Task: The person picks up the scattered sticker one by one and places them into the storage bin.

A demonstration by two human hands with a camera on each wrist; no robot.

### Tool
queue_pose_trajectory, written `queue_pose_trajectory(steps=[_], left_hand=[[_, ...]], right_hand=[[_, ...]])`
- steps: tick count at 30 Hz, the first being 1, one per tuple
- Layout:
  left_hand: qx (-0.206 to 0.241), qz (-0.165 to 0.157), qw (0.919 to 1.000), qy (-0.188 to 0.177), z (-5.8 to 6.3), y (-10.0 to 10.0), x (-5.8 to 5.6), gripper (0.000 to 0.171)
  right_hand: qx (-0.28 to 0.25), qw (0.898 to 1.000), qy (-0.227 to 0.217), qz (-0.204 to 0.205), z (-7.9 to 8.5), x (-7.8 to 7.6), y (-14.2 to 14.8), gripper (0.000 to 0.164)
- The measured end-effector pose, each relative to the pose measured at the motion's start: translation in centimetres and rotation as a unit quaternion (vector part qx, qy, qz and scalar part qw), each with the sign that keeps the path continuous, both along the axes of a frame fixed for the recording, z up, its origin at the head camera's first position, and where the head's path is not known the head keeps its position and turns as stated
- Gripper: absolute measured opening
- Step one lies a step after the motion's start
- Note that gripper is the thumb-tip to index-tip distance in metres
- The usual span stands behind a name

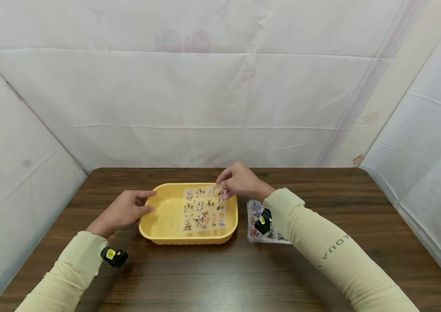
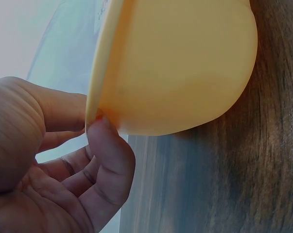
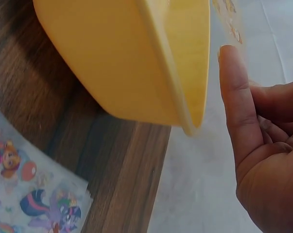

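From afar I see pale sleeves nearest, then a stack of sticker sheets on the table. The left hand pinches the rim of a yellow tub; apart from it, the right hand pinches the far right corner of a clear sticker sheet over the tub's right half. Beyond, white cloth

the place looks curtained off, like a booth, though whether in a home or an office i cannot tell. a creased white back sheet with faint pink prints hangs at twelve o'clock; a left sheet closes off nine, a right sheet three. a brown wood-grain table stretches toward six.
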State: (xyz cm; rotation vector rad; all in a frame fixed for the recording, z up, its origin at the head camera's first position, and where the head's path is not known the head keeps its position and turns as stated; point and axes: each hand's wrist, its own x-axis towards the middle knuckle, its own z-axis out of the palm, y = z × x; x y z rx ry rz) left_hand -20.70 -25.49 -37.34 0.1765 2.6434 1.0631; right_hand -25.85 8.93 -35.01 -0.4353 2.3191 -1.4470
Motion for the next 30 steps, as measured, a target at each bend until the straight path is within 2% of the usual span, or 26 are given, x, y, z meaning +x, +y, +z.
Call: queue_pose_trajectory(steps=[9,18,26,30], left_hand=[[0.006,0.002,1.0000,-0.005,0.1,-0.2,0.3,0.057],[-0.019,-0.005,0.9998,0.010,0.6,-0.4,0.3,0.057],[-0.026,-0.008,0.9995,0.016,0.5,-0.5,0.0,0.056],[-0.014,-0.007,0.9999,0.002,0.3,-0.5,0.1,0.057]], right_hand=[[0.012,1.000,0.002,0.015,-0.1,-0.2,-1.6,0.023],[0.040,0.999,0.006,0.032,0.6,-0.3,-2.9,0.031],[0.074,0.997,0.018,0.025,0.7,-0.6,-3.9,0.032],[0.087,0.995,0.025,0.033,0.4,-0.5,-4.2,0.032]])
